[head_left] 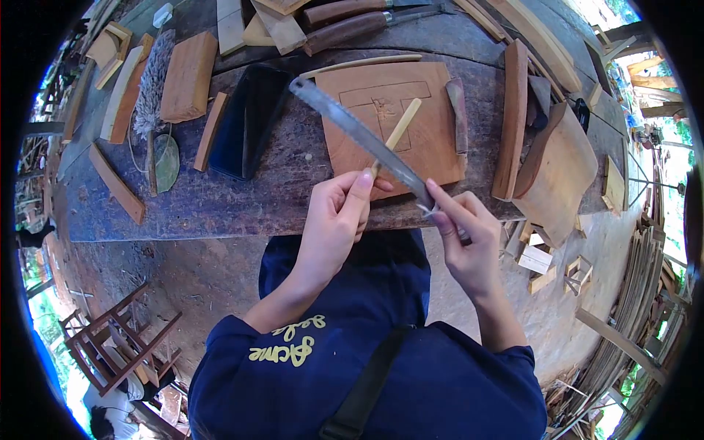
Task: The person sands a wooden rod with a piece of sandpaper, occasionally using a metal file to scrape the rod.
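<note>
A slim pale wooden stick is pinched between the thumb and fingers of my left hand, slanting up and away to the right. My right hand grips the near end of a long, narrow metal saw blade. The blade points to the upper left and crosses the stick just above my left fingertips. Both are held over the front of a square brown wooden board with outlines drawn on it. A thin curved wooden strip lies along the board's far edge, and a worn rolled piece by its right.
Left on the workbench are a dark glossy tray-like object, a wooden block and a grey bristly brush. Wooden-handled chisels lie at the back. Curved wood pieces stand right. A wooden stool frame is lower left.
</note>
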A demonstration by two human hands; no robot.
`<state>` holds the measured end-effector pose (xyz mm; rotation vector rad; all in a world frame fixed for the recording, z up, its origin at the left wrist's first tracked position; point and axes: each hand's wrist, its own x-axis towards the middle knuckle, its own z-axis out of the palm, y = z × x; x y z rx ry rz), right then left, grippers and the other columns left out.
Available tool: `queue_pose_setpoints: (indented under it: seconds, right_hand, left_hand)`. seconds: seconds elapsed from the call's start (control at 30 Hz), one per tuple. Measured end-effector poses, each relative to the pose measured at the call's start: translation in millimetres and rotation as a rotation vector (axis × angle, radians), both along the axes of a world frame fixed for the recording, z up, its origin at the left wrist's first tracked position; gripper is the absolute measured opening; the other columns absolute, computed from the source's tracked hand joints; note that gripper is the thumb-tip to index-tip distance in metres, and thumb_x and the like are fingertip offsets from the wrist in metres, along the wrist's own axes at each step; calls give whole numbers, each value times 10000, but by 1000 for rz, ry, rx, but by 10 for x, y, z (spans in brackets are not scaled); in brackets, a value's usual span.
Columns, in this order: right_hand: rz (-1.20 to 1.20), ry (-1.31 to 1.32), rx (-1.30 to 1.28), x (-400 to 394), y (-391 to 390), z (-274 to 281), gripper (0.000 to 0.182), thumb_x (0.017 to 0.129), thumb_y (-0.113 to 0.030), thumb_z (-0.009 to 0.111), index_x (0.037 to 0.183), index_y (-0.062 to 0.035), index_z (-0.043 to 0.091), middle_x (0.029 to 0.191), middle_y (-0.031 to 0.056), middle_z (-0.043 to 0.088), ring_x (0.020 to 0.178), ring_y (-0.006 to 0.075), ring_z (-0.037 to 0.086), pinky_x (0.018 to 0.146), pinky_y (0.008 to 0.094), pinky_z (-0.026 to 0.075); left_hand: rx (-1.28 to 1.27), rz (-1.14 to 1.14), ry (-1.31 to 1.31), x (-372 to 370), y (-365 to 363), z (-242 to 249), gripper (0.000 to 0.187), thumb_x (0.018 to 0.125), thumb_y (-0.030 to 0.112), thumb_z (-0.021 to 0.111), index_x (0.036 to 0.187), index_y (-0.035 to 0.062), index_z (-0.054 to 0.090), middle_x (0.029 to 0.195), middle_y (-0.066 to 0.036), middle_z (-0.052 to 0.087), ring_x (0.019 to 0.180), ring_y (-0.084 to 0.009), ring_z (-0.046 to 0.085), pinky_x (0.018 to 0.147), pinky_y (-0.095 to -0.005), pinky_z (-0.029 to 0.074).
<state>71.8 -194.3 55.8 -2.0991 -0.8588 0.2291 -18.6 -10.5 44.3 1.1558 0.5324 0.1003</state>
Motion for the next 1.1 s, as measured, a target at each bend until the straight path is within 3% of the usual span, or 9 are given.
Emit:
queue_pose_setpoints:
  seconds: [0.13,0.27,0.4,0.47,0.53,0.67,0.8,0.93,1.1]
  right_hand:
    - [-152,12,48,156,-20,-41,361,923,-74,688,1280,-128,699,731,72,534,621,162,518,586,285,432]
    - [19,42,-42,-2,-5,58,355,931,-46,668,1281,-98,692,746,72,568,633,141,528,585,282,435]
    - [-136,57,-16,188,-25,59,354,917,-45,683,1267,-95,700,752,77,599,634,144,551,593,288,452]
    - [-57,63,82,92,6,-18,350,917,-40,681,1262,-97,703,755,81,610,636,149,558,594,296,455]
    - [36,75,-78,6,-9,112,349,920,-36,675,1262,-97,702,764,85,618,642,150,564,591,295,450]
    - [-109,67,23,187,-14,37,373,906,-21,684,1268,-112,701,771,87,621,644,168,571,587,291,445]
    - [44,36,-93,14,-14,115,389,893,7,675,1263,-109,703,766,83,611,620,174,562,592,298,464]
    - [-124,46,-37,184,6,67,365,904,-6,676,1256,-96,705,756,86,594,617,167,554,586,295,461]
    - [20,94,-36,62,36,61,378,893,-8,686,1257,-108,706,749,101,600,612,181,568,580,299,450]
  left_hand:
    - [-46,-27,18,-27,7,12,354,1084,271,462,1043,-24,654,551,100,315,441,0,258,411,-193,210]
    - [-85,-12,14,-43,17,-13,356,1083,274,465,1043,-25,655,548,99,315,441,-1,257,409,-193,209]
    - [-39,-33,8,-61,2,-5,358,1083,276,465,1046,-24,656,545,98,316,439,0,254,408,-192,206]
    - [-36,-14,-1,-58,-6,-19,356,1082,278,468,1041,-19,659,542,97,318,437,0,250,408,-192,202]
    - [-58,-11,7,-69,15,-20,357,1081,280,471,1036,-19,660,542,97,318,437,1,250,408,-192,200]
    - [-62,-25,18,-58,-17,7,359,1080,279,474,1018,-20,662,540,98,319,436,1,249,408,-193,195]
    - [-60,-17,10,-71,-7,-22,360,1081,274,471,1013,-23,663,538,97,321,434,0,248,406,-197,196]
    - [-41,-23,28,-64,-39,-12,357,1079,270,476,1010,-25,664,537,97,323,434,0,252,407,-201,194]
    - [-13,-16,9,-67,-11,-39,354,1078,264,479,1010,-31,662,539,99,320,436,2,256,411,-203,190]
